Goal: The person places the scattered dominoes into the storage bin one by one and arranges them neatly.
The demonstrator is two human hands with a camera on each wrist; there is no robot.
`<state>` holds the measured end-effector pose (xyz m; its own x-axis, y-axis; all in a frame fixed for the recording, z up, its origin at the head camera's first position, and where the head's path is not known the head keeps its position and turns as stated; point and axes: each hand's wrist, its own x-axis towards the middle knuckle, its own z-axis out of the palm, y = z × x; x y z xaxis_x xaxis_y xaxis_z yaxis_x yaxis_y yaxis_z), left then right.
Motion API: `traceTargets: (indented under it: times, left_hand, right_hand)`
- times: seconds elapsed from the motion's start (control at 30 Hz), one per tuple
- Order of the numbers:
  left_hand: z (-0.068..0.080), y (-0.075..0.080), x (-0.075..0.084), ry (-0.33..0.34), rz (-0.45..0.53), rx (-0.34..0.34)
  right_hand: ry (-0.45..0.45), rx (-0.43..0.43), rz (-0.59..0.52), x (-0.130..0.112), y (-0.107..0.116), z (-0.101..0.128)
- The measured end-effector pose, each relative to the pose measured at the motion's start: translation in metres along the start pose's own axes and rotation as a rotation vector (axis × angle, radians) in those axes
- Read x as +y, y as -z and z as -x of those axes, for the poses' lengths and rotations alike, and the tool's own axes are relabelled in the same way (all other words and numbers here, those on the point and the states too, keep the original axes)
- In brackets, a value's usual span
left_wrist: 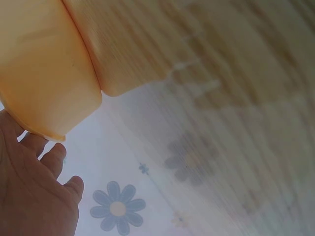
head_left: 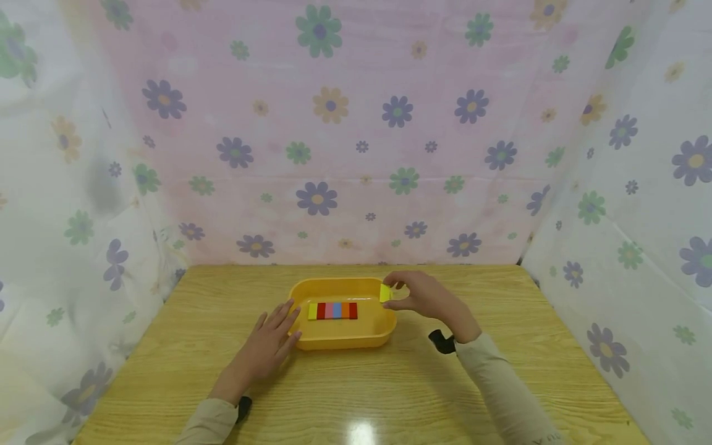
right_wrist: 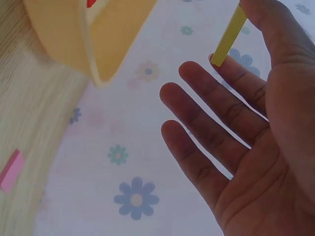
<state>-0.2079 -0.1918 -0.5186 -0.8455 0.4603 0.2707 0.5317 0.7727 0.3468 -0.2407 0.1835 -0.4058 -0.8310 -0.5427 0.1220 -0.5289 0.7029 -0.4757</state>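
Note:
A yellow oblong tray [head_left: 345, 343] stands on the table, with a row of small coloured blocks [head_left: 332, 311] lying side by side on its floor: yellow, red, pink, blue, orange and red. Over the tray's right end, my right hand [head_left: 425, 298] pinches a flat yellow block [right_wrist: 229, 37] between thumb and index finger. Its other fingers are spread apart in the right wrist view. My left hand [head_left: 268, 346] rests at the tray's left end, fingers extended over the rim. In the left wrist view those fingertips touch the tray edge.
A pink block [right_wrist: 11, 169] lies on the wooden table [head_left: 473, 395], seen in the right wrist view. Flower-patterned sheets [head_left: 356, 136] close off the back and both sides. A black strap piece [head_left: 442, 341] sticks out by the right wrist.

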Motion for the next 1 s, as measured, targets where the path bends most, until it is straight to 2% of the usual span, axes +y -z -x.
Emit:
traceTargets:
  times: [0.43,0.6,0.8,1.0]
  left_hand:
    - [0.0,0.001,0.001,-0.002,0.011,0.007]
    - [0.0,0.001,0.001,-0.001,0.012,0.002]
    - [0.0,0.0,0.0,-0.002,0.002,0.004]
    - [0.0,0.0,0.0,-0.001,0.001,0.002]
  right_hand:
    - [0.081,-0.011,-0.248,0.002,-0.022,-0.034]
    - [0.105,-0.019,-0.294,0.004,-0.031,-0.043]
    - [0.078,-0.073,-0.232,0.007,-0.036,-0.056]
    - [0.047,-0.162,-0.177,0.005,-0.034,-0.069]
